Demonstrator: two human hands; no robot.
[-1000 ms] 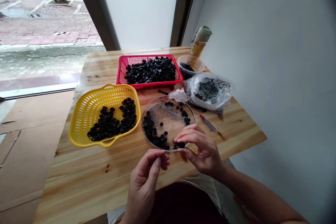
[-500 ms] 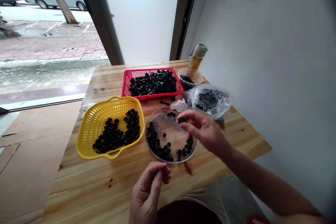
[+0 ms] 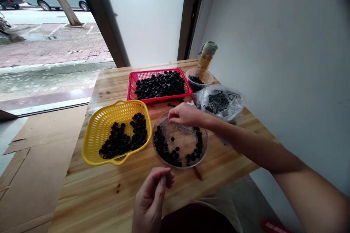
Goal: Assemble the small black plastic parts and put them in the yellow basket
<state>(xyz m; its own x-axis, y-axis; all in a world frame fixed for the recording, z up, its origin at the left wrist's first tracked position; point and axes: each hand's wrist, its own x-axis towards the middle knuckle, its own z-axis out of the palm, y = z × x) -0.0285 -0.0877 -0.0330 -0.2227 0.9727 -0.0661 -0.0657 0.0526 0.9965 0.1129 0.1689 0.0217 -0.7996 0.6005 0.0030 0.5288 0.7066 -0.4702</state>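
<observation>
My right hand (image 3: 183, 114) reaches over the back part of a round clear dish (image 3: 207, 149), its fingers curled downward. What those fingertips hold, if anything, is hidden behind the hand. Thin silvery pins (image 3: 175, 131) lie in the dish just below it, with small round black pieces (image 3: 163, 147) along the dish's left, front and right. In front of the dish, near the table's front edge, my left hand (image 3: 153, 194) is closed, thumb pressed to the curled fingers. Anything in that pinch is too small or hidden to make out.
A yellow basket (image 3: 91, 131) of black parts stands left of the dish. Behind is a red basket (image 3: 132, 83) of black discs. To the right are a clear plastic bag (image 3: 203, 98) of dark small parts, a tub (image 3: 211, 79) and a bottle (image 3: 209, 52) near the wall.
My right hand has moved left and away from me, turning knuckles up over the dish; the black piece seen in its fingers no longer shows. My left hand has stayed nearly still.
</observation>
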